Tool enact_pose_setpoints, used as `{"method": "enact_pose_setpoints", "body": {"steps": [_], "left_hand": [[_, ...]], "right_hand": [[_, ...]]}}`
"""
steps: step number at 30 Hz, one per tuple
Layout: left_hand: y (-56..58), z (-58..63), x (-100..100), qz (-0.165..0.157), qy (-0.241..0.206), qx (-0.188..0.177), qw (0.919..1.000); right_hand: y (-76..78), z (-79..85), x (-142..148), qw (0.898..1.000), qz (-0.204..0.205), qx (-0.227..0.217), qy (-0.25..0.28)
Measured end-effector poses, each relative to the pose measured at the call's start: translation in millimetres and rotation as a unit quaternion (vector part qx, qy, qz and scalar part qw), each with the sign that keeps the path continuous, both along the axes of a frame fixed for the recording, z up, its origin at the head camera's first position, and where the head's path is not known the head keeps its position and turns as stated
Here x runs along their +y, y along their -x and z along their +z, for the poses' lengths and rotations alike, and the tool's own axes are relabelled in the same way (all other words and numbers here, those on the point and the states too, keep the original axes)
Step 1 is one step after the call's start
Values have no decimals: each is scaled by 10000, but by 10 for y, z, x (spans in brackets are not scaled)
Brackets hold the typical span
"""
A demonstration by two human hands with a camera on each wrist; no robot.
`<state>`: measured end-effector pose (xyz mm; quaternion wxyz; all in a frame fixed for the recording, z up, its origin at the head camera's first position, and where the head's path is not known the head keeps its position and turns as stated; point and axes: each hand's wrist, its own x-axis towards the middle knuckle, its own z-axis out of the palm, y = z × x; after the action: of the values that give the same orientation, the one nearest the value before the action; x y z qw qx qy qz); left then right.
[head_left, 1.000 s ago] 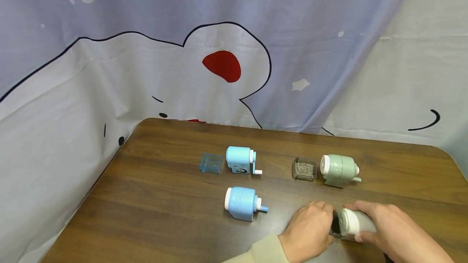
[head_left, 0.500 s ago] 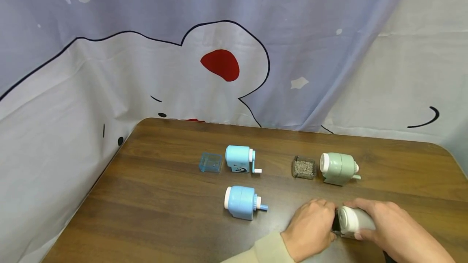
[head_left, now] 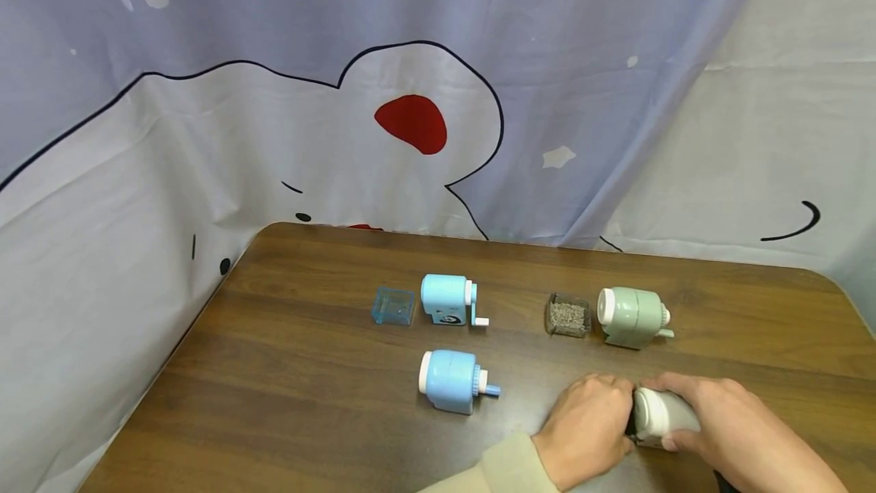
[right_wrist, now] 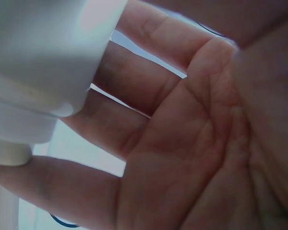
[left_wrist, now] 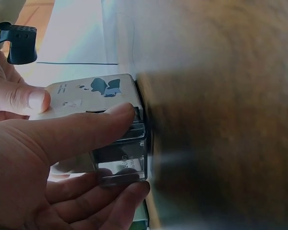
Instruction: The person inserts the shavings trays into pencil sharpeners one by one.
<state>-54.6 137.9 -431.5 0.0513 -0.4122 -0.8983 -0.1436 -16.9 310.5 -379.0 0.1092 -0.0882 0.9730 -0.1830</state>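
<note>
At the table's front right, my right hand (head_left: 739, 428) grips the body of a white crank pencil sharpener (head_left: 674, 411). Its thumb presses on the side with the dark print, as the left wrist view shows. My left hand (head_left: 588, 426) pinches the sharpener's clear shavings drawer (left_wrist: 119, 154), thumb on one side and fingers on the other. The drawer sits against the body's lower end, partly covered by the thumb; how far it is in I cannot tell. In the right wrist view, the pale sharpener body (right_wrist: 38, 52) lies against the curled fingers.
Behind the hands stands a green sharpener (head_left: 633, 316), with a drawer full of shavings (head_left: 568, 316) to its left. Further left are a light blue sharpener (head_left: 446, 299), a clear blue drawer (head_left: 393, 306) and another blue sharpener (head_left: 452, 380). A curtain (head_left: 274, 135) hangs behind the table (head_left: 308, 402).
My left hand has shifted a little to the right, and the gap between it and the white sharpener has narrowed with the drawer. The right hand has stayed nearly still.
</note>
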Motion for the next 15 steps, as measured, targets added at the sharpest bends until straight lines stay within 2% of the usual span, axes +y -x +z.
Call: {"method": "enact_pose_setpoints", "body": {"steps": [5, 15], "left_hand": [[-4, -1, 25, 24, -9, -72, 10000], [-20, -11, 60, 96, 3, 16, 10000]], "right_hand": [[10, -9, 8, 10000, -26, -84, 44], [-5, -21, 5, 9999, 67, 128, -24]]}}
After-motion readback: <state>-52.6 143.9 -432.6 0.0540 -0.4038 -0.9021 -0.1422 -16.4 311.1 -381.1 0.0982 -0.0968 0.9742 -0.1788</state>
